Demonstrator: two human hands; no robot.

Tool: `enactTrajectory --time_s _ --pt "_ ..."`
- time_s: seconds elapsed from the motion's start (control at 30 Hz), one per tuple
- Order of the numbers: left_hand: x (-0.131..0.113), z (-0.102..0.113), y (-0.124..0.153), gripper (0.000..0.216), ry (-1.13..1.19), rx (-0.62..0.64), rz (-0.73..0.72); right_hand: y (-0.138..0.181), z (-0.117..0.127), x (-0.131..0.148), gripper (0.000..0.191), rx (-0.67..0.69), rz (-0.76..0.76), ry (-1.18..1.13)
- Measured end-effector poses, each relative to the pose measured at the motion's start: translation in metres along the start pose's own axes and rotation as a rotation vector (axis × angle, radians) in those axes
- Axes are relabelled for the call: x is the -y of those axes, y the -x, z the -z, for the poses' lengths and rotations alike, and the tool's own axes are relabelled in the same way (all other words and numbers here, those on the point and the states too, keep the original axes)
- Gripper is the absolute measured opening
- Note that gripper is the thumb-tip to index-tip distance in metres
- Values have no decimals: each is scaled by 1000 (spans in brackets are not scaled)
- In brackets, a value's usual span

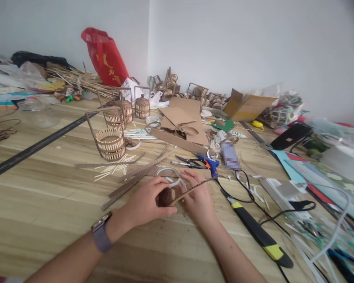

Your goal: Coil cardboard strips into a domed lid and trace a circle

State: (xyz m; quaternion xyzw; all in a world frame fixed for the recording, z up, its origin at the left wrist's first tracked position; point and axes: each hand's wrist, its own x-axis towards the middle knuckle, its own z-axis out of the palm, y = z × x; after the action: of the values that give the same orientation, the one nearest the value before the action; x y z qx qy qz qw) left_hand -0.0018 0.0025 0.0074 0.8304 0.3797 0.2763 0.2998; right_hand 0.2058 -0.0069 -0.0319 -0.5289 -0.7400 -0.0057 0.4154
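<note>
Both my hands meet low in the middle of the wooden table point(47, 204). My left hand point(146, 202), with a watch on its wrist, is closed around a small dark brown round piece point(166, 197). My right hand point(198, 196) pinches a thin brown cardboard strip point(194, 188) that runs from that round piece up to the right. A white ring of tape point(168, 171) lies just beyond my fingers.
A blue glue gun point(210, 164) and scissors point(187, 162) lie behind my hands. A black-and-yellow knife point(258, 232) lies to the right among cables. Small woven baskets point(110, 144), wooden sticks point(113, 169), cardboard sheets point(184, 122), a box point(246, 106) and a red bag point(106, 57) sit farther back.
</note>
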Motion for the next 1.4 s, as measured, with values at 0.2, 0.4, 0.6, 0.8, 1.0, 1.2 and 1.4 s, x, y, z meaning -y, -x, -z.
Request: enactTrajectory --time_s 0.2,0.4,0.6,0.8,1.0,1.2,1.4 --pt "1 -4 1 45 -55 -24 -26 -2 4 4 11 -37 -103 -59" --pt "1 -1 -1 45 -171 -72 -27 -4 9 10 10 -59 -91 -77" --pt "4 -1 -1 47 -225 -140 12 -3 13 15 16 -77 35 -26" --pt "7 -3 -2 45 -200 -135 -25 -4 15 15 24 -116 8 -29" --pt "2 -5 -1 42 -199 -60 -49 -2 12 15 27 -101 197 88" --pt "2 -9 1 46 -184 -51 -91 -2 12 21 18 -53 267 176" --pt "1 -8 1 48 -177 -4 -95 -3 12 24 17 -38 237 161"
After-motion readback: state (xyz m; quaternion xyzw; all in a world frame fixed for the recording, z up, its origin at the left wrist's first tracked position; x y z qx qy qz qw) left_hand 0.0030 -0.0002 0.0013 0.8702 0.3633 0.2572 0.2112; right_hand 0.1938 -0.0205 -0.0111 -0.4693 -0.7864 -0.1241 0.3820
